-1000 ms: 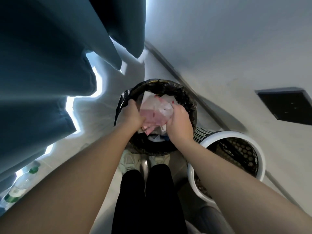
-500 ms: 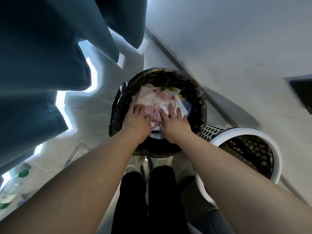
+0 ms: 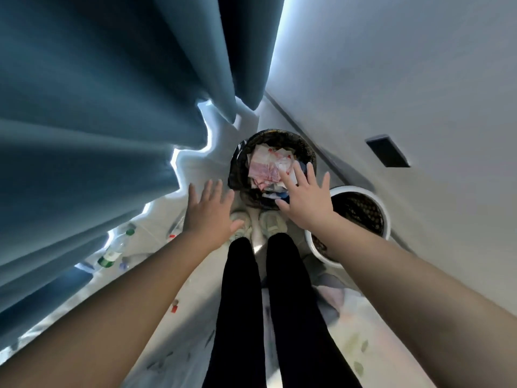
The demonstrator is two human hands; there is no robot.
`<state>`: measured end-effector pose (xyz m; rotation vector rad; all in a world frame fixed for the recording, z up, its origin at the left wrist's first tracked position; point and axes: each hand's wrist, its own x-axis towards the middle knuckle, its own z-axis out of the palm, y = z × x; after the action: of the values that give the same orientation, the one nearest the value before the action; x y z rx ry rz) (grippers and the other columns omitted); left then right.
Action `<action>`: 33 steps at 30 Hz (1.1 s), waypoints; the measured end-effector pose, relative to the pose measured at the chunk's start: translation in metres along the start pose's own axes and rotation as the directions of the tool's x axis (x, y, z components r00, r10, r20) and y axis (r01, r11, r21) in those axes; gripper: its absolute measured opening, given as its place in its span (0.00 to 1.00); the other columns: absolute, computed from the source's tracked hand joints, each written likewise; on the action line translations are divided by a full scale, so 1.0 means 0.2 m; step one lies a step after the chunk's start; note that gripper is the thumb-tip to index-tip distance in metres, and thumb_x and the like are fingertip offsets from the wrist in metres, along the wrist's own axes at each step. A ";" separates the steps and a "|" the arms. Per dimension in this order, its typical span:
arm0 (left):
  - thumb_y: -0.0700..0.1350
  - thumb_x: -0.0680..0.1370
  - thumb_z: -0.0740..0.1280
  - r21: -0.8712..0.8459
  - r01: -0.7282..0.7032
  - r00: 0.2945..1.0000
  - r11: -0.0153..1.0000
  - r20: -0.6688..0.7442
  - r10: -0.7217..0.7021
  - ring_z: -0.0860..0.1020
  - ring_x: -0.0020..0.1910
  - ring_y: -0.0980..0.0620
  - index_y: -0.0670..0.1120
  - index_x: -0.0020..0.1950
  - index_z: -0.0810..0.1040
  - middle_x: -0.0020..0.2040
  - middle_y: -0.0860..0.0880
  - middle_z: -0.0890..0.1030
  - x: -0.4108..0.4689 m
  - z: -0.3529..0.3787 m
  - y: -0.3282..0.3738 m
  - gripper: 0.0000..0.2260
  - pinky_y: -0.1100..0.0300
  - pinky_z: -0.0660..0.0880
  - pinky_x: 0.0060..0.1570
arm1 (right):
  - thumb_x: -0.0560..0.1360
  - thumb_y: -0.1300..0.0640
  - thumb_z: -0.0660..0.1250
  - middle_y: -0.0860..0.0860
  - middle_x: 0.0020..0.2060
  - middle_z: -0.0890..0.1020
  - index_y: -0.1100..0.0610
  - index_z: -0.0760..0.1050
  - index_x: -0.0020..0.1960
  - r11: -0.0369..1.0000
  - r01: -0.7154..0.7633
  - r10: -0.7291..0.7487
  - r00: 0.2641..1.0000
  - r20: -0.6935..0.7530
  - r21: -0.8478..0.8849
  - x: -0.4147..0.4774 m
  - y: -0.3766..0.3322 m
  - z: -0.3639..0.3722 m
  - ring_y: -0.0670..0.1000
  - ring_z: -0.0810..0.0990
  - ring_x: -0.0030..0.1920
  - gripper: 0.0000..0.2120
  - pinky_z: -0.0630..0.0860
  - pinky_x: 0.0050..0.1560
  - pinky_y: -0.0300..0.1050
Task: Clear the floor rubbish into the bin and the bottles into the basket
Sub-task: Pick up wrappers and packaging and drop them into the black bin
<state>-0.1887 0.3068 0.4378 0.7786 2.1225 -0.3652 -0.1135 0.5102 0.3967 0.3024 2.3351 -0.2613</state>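
A black-lined bin (image 3: 303, 147) stands on the floor ahead of my feet, holding crumpled pink and white wrappers (image 3: 264, 169). My right hand (image 3: 307, 197) hovers above the bin's near right rim with fingers spread, holding nothing. My left hand (image 3: 209, 217) is raised left of the bin, fingers straight, empty. A white-rimmed perforated basket (image 3: 383, 211) stands right of the bin, partly behind my right forearm. A clear plastic bottle with a green cap (image 3: 116, 247) lies on the floor at the left, by the curtain.
Blue curtains (image 3: 98, 121) hang along the left, reaching the floor. A grey wall (image 3: 405, 79) runs along the right with a dark vent (image 3: 387, 151). Small red scraps (image 3: 174, 306) lie on the floor by my left forearm. My legs and pale shoes (image 3: 272, 222) stand just before the bin.
Both hands have lifted off the wrappers, which stay in the bin. My view has risen away from the bin, and the hands have spread apart, the left moving off to the bin's left.
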 end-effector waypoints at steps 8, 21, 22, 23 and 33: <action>0.67 0.77 0.52 -0.308 0.363 0.907 0.880 -0.102 -0.410 0.46 0.78 0.43 0.50 0.78 0.53 0.79 0.45 0.50 -1.04 -0.14 -0.05 0.34 0.36 0.44 0.72 | 0.78 0.37 0.53 0.54 0.79 0.45 0.46 0.45 0.79 0.983 0.163 -0.172 0.980 -0.100 -0.089 -0.65 -0.31 -0.56 0.61 0.41 0.78 0.34 0.44 0.71 0.72; 0.68 0.77 0.48 -0.673 0.677 0.497 0.300 0.116 -0.860 0.43 0.78 0.44 0.51 0.79 0.47 0.79 0.46 0.45 -1.96 0.33 -0.01 0.35 0.37 0.42 0.73 | 0.79 0.35 0.49 0.53 0.78 0.39 0.46 0.37 0.78 0.523 0.642 -0.744 0.665 0.068 -0.561 -1.15 -1.01 -0.67 0.60 0.38 0.77 0.36 0.43 0.73 0.69; 0.68 0.77 0.48 -0.681 0.685 0.467 0.259 0.138 -0.873 0.42 0.78 0.45 0.52 0.79 0.47 0.80 0.46 0.45 -2.02 0.39 -0.01 0.35 0.37 0.42 0.73 | 0.79 0.35 0.49 0.53 0.78 0.39 0.46 0.37 0.78 0.481 0.661 -0.764 0.638 0.093 -0.576 -1.18 -1.08 -0.65 0.60 0.38 0.77 0.36 0.43 0.73 0.69; 0.68 0.77 0.47 -0.689 0.690 0.441 0.221 0.158 -0.884 0.42 0.78 0.45 0.52 0.79 0.46 0.80 0.46 0.44 -2.08 0.44 -0.01 0.35 0.37 0.42 0.73 | 0.79 0.35 0.49 0.53 0.78 0.40 0.47 0.38 0.79 0.445 0.678 -0.781 0.613 0.117 -0.585 -1.22 -1.15 -0.63 0.60 0.38 0.77 0.35 0.43 0.73 0.69; 0.69 0.77 0.44 -0.738 0.669 0.294 -0.091 0.376 -0.879 0.42 0.78 0.45 0.52 0.79 0.45 0.79 0.46 0.44 -2.64 1.18 -0.04 0.36 0.36 0.42 0.72 | 0.79 0.36 0.51 0.51 0.79 0.41 0.46 0.40 0.79 0.294 0.749 -0.836 0.502 0.220 -0.593 -1.63 -1.94 -0.12 0.57 0.39 0.78 0.34 0.42 0.74 0.66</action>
<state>0.1963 -0.0307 0.7084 -1.2553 2.3479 0.2256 -0.0182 0.1028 0.6832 -1.3046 2.3349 0.1112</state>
